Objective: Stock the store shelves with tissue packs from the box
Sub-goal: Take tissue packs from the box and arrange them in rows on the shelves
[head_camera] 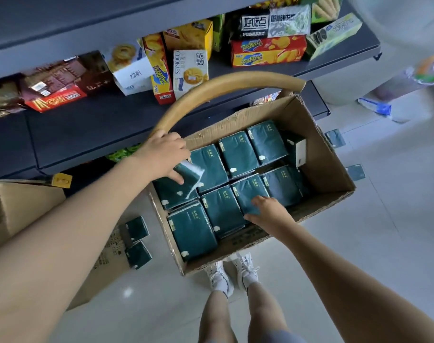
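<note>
An open cardboard box (320, 154) stands on the floor in front of the shelves, filled with several dark green tissue packs (238, 154). My left hand (165, 154) grips one tilted pack (190, 177) at the box's left end, lifted a little above the others. My right hand (266, 210) curls round the near edge of another green pack (248, 196) in the front row. A dark grey shelf (92, 127) runs just behind the box.
Biscuit and cookie boxes (190, 70) fill the shelf above. A curved tan flap or strip (211, 91) arches over the box's far side. A second cardboard box (25, 206) lies at left, with two small green packs (136, 241) on the floor beside it. My feet (232, 273) stand by the box.
</note>
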Demonstrator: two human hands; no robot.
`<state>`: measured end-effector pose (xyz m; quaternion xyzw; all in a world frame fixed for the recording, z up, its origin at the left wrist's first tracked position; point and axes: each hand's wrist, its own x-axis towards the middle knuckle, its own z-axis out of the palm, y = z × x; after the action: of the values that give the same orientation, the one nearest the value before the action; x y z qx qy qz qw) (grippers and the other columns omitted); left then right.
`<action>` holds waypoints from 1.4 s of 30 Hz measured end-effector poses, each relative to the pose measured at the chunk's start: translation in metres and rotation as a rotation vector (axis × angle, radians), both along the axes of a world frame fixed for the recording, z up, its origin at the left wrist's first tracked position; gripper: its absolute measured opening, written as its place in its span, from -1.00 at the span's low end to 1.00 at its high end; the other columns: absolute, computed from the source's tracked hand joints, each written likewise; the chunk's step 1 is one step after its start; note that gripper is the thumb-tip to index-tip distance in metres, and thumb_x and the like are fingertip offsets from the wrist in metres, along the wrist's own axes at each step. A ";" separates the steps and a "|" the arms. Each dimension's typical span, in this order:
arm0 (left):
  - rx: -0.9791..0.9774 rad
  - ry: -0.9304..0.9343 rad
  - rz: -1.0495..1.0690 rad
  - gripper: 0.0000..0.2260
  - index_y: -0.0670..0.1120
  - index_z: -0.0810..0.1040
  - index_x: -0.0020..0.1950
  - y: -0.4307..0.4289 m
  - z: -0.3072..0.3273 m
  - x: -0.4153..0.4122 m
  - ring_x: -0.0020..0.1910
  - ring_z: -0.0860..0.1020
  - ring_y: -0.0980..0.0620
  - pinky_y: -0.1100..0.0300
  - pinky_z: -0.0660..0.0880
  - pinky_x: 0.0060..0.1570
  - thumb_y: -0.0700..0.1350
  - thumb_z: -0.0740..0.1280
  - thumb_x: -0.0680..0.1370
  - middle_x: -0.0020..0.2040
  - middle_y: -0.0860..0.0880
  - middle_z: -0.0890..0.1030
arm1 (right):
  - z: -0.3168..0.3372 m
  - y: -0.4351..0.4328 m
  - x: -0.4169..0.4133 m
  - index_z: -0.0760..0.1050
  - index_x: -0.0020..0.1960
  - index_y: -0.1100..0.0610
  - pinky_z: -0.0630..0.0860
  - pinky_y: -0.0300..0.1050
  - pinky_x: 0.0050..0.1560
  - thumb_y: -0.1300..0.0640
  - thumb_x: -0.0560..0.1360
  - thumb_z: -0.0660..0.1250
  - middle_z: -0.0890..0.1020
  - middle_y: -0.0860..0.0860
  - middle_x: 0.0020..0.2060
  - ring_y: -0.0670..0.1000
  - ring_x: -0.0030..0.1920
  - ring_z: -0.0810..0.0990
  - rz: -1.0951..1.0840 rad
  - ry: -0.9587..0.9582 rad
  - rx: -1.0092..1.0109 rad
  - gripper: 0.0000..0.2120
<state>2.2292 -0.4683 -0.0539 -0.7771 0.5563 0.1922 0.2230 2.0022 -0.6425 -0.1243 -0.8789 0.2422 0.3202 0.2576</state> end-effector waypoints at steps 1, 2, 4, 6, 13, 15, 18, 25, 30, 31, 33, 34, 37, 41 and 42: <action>-0.033 0.014 0.060 -0.46 -0.02 0.44 0.18 0.003 0.006 0.000 0.23 0.38 -0.02 0.07 0.23 0.23 0.34 0.29 0.40 0.15 0.02 0.48 | 0.003 0.002 0.003 0.41 0.30 0.17 0.41 -0.11 0.13 -0.07 0.50 0.34 0.54 0.08 0.20 0.08 0.20 0.47 -0.027 -0.009 0.024 -0.53; -0.073 0.035 0.135 -0.52 -0.03 0.41 0.09 0.006 0.013 -0.001 0.16 0.44 -0.04 0.07 0.28 0.18 0.33 0.28 0.42 0.09 0.01 0.52 | 0.006 0.006 0.006 0.41 0.31 0.17 0.42 -0.12 0.11 -0.07 0.50 0.34 0.54 0.07 0.20 0.08 0.20 0.48 -0.066 -0.012 0.056 -0.53; -0.161 0.102 0.334 -0.56 -0.04 0.31 -0.04 0.016 0.027 -0.007 0.01 0.50 -0.11 0.08 0.38 0.00 0.30 0.29 0.43 -0.04 0.00 0.52 | 0.011 0.017 0.013 0.40 0.32 0.17 0.44 -0.15 0.06 -0.07 0.50 0.34 0.55 0.06 0.20 0.06 0.17 0.52 -0.141 -0.016 0.130 -0.51; -0.258 0.182 0.573 -0.56 -0.07 0.35 0.04 0.031 0.037 -0.015 -0.01 0.53 -0.14 0.05 0.46 -0.10 0.26 0.32 0.45 -0.02 -0.05 0.53 | 0.012 0.030 0.020 0.40 0.32 0.18 0.45 -0.16 0.07 -0.07 0.50 0.35 0.55 0.07 0.20 0.06 0.16 0.53 -0.195 0.000 0.218 -0.50; -0.513 0.481 1.296 -0.65 -0.08 0.51 0.04 0.105 0.029 -0.045 -0.08 0.56 0.00 0.07 0.51 -0.06 0.17 0.37 0.47 -0.02 -0.02 0.60 | 0.001 0.087 0.035 0.39 -0.24 0.16 0.26 -0.14 -0.33 -0.08 0.53 0.27 0.44 0.06 -0.36 0.02 -0.34 0.41 -0.159 0.118 0.267 -0.66; -0.475 0.537 1.411 -0.56 -0.09 0.51 0.13 0.126 0.020 -0.055 -0.02 0.56 -0.02 0.05 0.53 0.00 0.21 0.36 0.46 0.05 -0.03 0.59 | -0.008 0.100 0.028 0.41 -0.21 0.17 0.27 -0.18 -0.41 -0.10 0.53 0.28 0.45 0.01 -0.40 -0.02 -0.38 0.41 -0.170 0.134 0.295 -0.66; -0.450 0.638 1.545 -0.57 -0.04 0.51 0.14 0.150 0.007 -0.070 0.00 0.59 -0.03 -0.02 0.54 0.07 0.24 0.36 0.44 0.06 -0.02 0.60 | -0.014 0.111 0.017 0.42 -0.26 0.09 0.32 -0.28 -0.41 -0.06 0.48 0.38 0.48 -0.07 -0.36 -0.10 -0.34 0.45 -0.276 0.124 0.354 -0.72; -0.541 0.772 1.716 -0.75 0.05 0.52 0.03 0.164 0.004 -0.094 -0.01 0.59 0.01 0.08 0.51 0.03 0.14 0.40 0.45 0.03 0.03 0.62 | -0.017 0.110 0.017 0.48 -0.22 0.12 0.47 -0.19 -0.28 0.00 0.40 0.48 0.58 0.02 -0.26 0.00 -0.26 0.55 -0.471 0.132 0.442 -0.75; -0.530 0.843 1.691 -0.76 0.05 0.51 0.10 0.156 0.024 -0.093 0.00 0.59 -0.01 0.09 0.49 0.06 0.03 0.40 0.46 0.08 -0.02 0.62 | 0.006 0.095 0.018 0.54 0.02 0.17 0.58 -0.02 0.08 -0.05 0.35 0.52 0.64 0.07 -0.05 0.07 -0.03 0.62 -0.618 0.050 0.532 -0.61; -0.541 0.832 1.691 -0.76 0.04 0.51 0.11 0.152 0.034 -0.090 0.01 0.58 -0.02 0.08 0.47 0.06 0.02 0.37 0.47 0.08 -0.03 0.61 | 0.015 0.090 0.020 0.53 0.08 0.19 0.58 0.01 0.10 -0.04 0.35 0.51 0.65 0.08 -0.02 0.07 -0.01 0.63 -0.634 0.033 0.549 -0.58; -0.556 0.771 1.691 -0.51 0.02 0.47 0.22 0.145 0.056 -0.086 0.12 0.54 -0.08 0.03 0.44 0.14 0.13 0.33 0.32 0.17 -0.05 0.56 | 0.037 0.077 0.029 0.48 0.18 0.20 0.60 0.03 0.04 -0.01 0.39 0.49 0.61 0.08 0.11 0.08 0.07 0.61 -0.686 -0.015 0.596 -0.53; -0.569 0.746 1.681 -0.37 0.03 0.43 0.29 0.141 0.066 -0.083 0.20 0.50 -0.09 0.00 0.42 0.21 0.19 0.31 0.24 0.25 -0.04 0.53 | 0.050 0.070 0.034 0.44 0.23 0.18 0.61 0.01 -0.01 -0.01 0.42 0.46 0.56 0.04 0.18 0.07 0.12 0.57 -0.707 -0.043 0.610 -0.52; -0.703 0.714 1.614 -0.32 -0.01 0.31 0.43 0.126 0.105 -0.073 0.23 0.48 -0.04 0.04 0.40 0.22 0.17 0.39 0.37 0.34 0.00 0.46 | 0.092 0.047 0.053 0.42 0.11 0.15 0.62 -0.01 -0.07 -0.04 0.48 0.39 0.59 0.04 0.06 0.04 0.01 0.59 -0.613 -0.186 0.544 -0.65; -0.915 0.657 1.504 -0.57 -0.05 0.40 0.26 0.100 0.163 -0.065 0.09 0.52 0.04 0.19 0.44 -0.01 -0.07 0.46 0.45 0.19 0.00 0.53 | 0.156 0.012 0.075 0.51 0.06 0.18 0.56 -0.08 -0.16 -0.07 0.46 0.40 0.65 0.10 -0.04 0.08 -0.05 0.63 -0.489 -0.385 0.421 -0.66; -0.949 0.630 1.482 -0.60 -0.05 0.42 0.21 0.094 0.178 -0.063 0.09 0.53 0.03 0.20 0.45 -0.03 -0.09 0.47 0.45 0.17 -0.03 0.55 | 0.172 0.001 0.081 0.54 0.05 0.20 0.57 -0.04 -0.10 -0.05 0.45 0.42 0.66 0.11 -0.06 0.09 -0.06 0.63 -0.480 -0.438 0.409 -0.66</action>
<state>2.1658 -0.3743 0.1242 -0.8555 -0.0260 0.2397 -0.4582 2.0832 -0.6414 0.0477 -0.7752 0.3116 0.0971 0.5408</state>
